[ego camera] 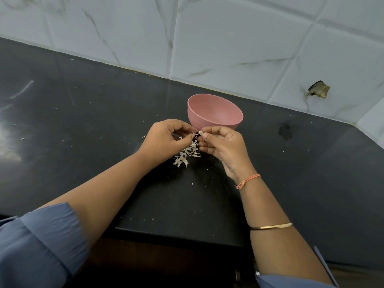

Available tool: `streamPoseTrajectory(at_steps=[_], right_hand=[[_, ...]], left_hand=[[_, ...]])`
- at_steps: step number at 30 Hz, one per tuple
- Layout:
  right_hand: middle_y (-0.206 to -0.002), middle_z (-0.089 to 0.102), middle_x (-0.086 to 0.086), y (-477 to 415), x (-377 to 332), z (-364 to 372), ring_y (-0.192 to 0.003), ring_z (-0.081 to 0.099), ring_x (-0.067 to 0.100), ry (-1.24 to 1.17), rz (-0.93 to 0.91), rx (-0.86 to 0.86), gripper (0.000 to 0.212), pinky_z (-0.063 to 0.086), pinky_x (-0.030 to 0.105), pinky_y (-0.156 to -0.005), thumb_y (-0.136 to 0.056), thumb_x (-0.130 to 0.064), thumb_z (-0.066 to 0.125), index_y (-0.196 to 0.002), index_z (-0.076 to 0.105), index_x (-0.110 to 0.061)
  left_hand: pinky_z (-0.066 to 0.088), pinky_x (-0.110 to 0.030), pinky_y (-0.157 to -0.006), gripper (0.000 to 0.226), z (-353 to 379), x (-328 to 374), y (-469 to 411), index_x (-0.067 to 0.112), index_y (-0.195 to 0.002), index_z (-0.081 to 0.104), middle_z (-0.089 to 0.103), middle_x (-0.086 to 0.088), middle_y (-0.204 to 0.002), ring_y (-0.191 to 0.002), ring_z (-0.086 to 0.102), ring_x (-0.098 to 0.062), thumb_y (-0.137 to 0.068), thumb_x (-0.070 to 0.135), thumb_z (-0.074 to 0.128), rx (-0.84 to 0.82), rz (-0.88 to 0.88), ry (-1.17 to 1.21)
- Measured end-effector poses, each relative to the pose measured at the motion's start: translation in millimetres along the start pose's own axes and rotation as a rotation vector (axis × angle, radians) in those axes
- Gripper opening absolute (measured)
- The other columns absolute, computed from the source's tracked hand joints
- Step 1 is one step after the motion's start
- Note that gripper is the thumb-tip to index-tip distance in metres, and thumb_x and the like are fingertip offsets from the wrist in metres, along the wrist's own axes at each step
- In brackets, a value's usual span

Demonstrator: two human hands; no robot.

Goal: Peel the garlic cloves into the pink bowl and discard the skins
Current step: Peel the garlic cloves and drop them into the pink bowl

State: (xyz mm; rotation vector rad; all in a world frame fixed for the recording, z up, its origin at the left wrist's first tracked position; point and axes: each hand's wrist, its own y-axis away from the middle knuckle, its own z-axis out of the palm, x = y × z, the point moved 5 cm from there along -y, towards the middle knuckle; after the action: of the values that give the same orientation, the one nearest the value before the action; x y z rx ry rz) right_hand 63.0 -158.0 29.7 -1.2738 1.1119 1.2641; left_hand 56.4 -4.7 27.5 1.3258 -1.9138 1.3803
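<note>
The pink bowl (216,112) stands on the dark counter just behind my hands, and from here its inside looks empty. Between the fingertips of both hands sits a small pale garlic clove (200,133). My right hand (222,146) pinches it with thumb and forefinger. The curled fingers of my left hand (166,138) touch its left side. A heap of papery white garlic skins (188,154) lies on the counter right under the hands.
The black counter (83,121) carries scattered skin flecks and a dark smudge (285,132) at the right. A tiled wall (228,38) with a chipped hole (319,89) runs behind. The counter's front edge (176,235) is near my body.
</note>
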Motion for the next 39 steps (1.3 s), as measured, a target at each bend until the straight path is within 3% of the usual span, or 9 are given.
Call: streamPoseTrajectory(at_steps=[14,23,39], right_hand=[[-0.075,0.068,0.011,1.9,1.5,4.3,-0.064,0.065,0.013,0.090,-0.012,-0.023,0.006,0.058,0.026,-0.066,-0.084,-0.001,0.064,-0.090,0.066,0.002],[-0.074,0.068,0.011,3.8,0.3,6.7,-0.062,0.065,0.013,0.121,-0.007,-0.034,0.003,0.058,0.025,-0.063,-0.084,0.000,0.063,-0.086,0.066,0.000],[-0.067,0.068,0.009,5.0,-2.0,8.8,-0.059,0.063,0.013,-0.080,0.066,-0.082,0.008,0.056,0.021,-0.058,-0.087,0.001,0.059,-0.086,0.066,0.000]], left_hand=[[0.051,-0.010,-0.067,0.014,-0.8,3.2,1.2,0.025,-0.089,0.071,0.067,0.015,-0.078,-0.076,0.065,-0.002,-0.082,0.013,0.069,0.002,0.024,-0.024],[0.055,-0.020,-0.066,0.013,-1.3,0.6,0.5,0.019,-0.087,0.074,0.067,0.014,-0.075,-0.070,0.064,-0.005,-0.082,0.010,0.067,0.028,0.007,-0.058],[0.050,-0.009,-0.065,0.011,-6.2,-5.1,-2.3,0.022,-0.086,0.073,0.066,0.017,-0.073,-0.068,0.062,0.004,-0.083,0.013,0.067,0.097,-0.078,-0.024]])
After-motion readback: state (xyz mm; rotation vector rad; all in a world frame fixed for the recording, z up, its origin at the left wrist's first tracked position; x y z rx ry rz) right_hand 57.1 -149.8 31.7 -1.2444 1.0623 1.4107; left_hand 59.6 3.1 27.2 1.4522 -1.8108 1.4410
